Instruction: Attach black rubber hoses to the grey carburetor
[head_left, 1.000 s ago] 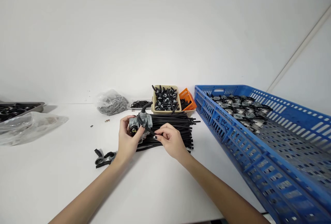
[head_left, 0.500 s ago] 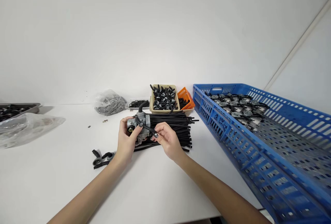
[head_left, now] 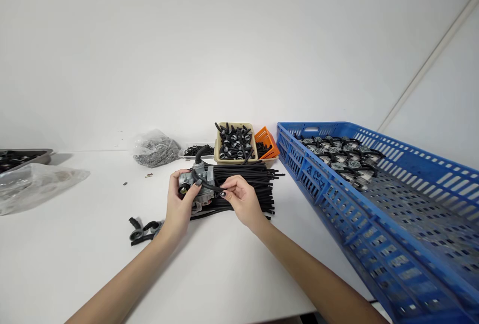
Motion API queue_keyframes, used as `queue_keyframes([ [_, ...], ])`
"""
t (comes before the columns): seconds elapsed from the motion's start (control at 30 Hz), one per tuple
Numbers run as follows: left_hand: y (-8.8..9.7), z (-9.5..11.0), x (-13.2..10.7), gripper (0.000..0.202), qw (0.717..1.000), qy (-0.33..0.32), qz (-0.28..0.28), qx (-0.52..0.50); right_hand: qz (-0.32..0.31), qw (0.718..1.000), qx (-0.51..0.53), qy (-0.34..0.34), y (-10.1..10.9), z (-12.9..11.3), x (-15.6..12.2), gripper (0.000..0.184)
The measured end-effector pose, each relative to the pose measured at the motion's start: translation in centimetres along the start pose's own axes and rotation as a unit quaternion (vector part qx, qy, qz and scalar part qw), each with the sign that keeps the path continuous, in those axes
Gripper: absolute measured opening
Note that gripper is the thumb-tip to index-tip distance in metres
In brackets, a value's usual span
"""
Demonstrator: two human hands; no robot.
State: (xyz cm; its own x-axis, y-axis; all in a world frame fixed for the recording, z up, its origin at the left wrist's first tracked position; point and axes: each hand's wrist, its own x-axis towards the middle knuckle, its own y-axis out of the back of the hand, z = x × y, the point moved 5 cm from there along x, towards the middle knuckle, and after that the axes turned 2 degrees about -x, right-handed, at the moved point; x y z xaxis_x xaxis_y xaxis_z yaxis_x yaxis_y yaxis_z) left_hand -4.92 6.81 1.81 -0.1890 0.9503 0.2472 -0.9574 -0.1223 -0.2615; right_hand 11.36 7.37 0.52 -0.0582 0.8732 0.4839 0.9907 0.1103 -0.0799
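My left hand [head_left: 179,206] is wrapped around a small grey metal carburetor [head_left: 200,181] with a curved black hose on top, held just above the white table [head_left: 75,244]. A thin black tube [head_left: 209,187] runs from the carburetor's side to my right hand [head_left: 243,201], whose thumb and fingers pinch its free end. Right behind both hands lies a flat bundle of several black tubes [head_left: 250,184].
A blue plastic crate [head_left: 374,224] at the right holds several finished carburetors [head_left: 337,157] at its far end. A beige bin of black fittings [head_left: 235,144], an orange basket [head_left: 266,140], a bag of small metal parts [head_left: 155,148], loose black clips [head_left: 144,229] and a grey tray [head_left: 22,157] also lie about.
Both hands with the carburetor and tube have drifted slightly left. The right hand's pinch on the tube end has shifted a little closer to the carburetor.
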Motion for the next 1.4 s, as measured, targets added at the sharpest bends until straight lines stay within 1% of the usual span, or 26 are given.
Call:
queue_keyframes([
  [0.07, -0.1, 0.1, -0.1, 0.044, 1.000, 0.005, -0.008, -0.004, 0.016, 1.000, -0.013, -0.016, 0.2, 0.2, 0.1, 0.018],
  [0.13, -0.2, 0.0, -0.2, 0.044, 1.000, 0.019, -0.016, -0.016, 0.026, 0.999, -0.008, -0.036, 0.4, 0.4, 0.2, 0.032],
  [0.2, -0.2, -0.2, -0.4, 0.041, 0.999, 0.031, -0.021, -0.027, 0.022, 0.998, 0.011, -0.052, 0.3, 0.7, 0.2, 0.048],
  [0.27, -0.3, -0.5, -0.4, 0.039, 0.998, 0.040, -0.022, -0.034, 0.002, 0.997, 0.044, -0.070, 0.0, 1.0, 0.2, 0.059],
  [0.37, -0.3, -0.7, -0.4, 0.038, 0.998, 0.041, -0.021, -0.037, -0.057, 0.986, 0.115, -0.103, -0.9, 1.1, -0.1, 0.067],
  [0.47, 0.0, -0.7, -0.1, 0.037, 1.000, 0.016, -0.009, -0.024, -0.119, 0.970, 0.168, -0.133, -1.9, 0.6, -0.6, 0.078],
  [0.53, 0.2, -0.7, 0.1, 0.039, 1.000, -0.005, -0.004, 0.004, -0.127, 0.966, 0.175, -0.141, -2.2, 0.2, -0.7, 0.082],
  [0.6, 0.3, -0.8, 0.2, 0.041, 0.999, -0.021, -0.008, 0.038, -0.102, 0.970, 0.170, -0.140, -2.2, 0.1, -0.7, 0.081],
  [0.67, 0.3, -0.9, 0.2, 0.042, 0.998, -0.030, -0.012, 0.058, -0.073, 0.973, 0.166, -0.142, -2.0, 0.2, -0.6, 0.076],
  [0.73, 0.2, -1.0, 0.1, 0.042, 0.997, -0.033, -0.012, 0.068, -0.063, 0.972, 0.168, -0.152, -1.8, 0.3, -0.6, 0.069],
  [0.87, 0.1, -1.1, -0.1, 0.043, 0.997, -0.024, -0.008, 0.069, -0.051, 0.971, 0.155, -0.174, -1.4, 0.2, -0.7, 0.055],
  [0.97, 0.0, -1.1, -0.2, 0.042, 0.998, -0.008, -0.008, 0.057, -0.032, 0.975, 0.141, -0.171, -1.0, 0.0, -0.5, 0.048],
  [1.03, -0.1, -1.1, -0.3, 0.043, 0.999, 0.018, -0.015, 0.027, -0.024, 0.976, 0.138, -0.168, -0.9, 0.0, -0.4, 0.048],
  [1.13, -0.5, -0.9, -0.3, 0.042, 0.995, 0.076, -0.026, -0.056, -0.013, 0.977, 0.131, -0.165, -0.7, 0.1, -0.2, 0.047],
  [1.23, -0.8, -0.6, -0.4, 0.041, 0.983, 0.132, -0.029, -0.127, -0.010, 0.976, 0.153, -0.158, -0.4, 0.0, -0.1, 0.038],
  [1.3, -1.2, -0.3, -0.5, 0.043, 0.972, 0.163, -0.047, -0.163, -0.005, 0.974, 0.169, -0.148, -0.1, -0.2, 0.0, 0.034],
  [1.4, -1.8, 0.2, -0.7, 0.048, 0.958, 0.192, -0.071, -0.200, 0.010, 0.982, 0.145, -0.117, 0.4, -0.5, 0.1, 0.032],
])
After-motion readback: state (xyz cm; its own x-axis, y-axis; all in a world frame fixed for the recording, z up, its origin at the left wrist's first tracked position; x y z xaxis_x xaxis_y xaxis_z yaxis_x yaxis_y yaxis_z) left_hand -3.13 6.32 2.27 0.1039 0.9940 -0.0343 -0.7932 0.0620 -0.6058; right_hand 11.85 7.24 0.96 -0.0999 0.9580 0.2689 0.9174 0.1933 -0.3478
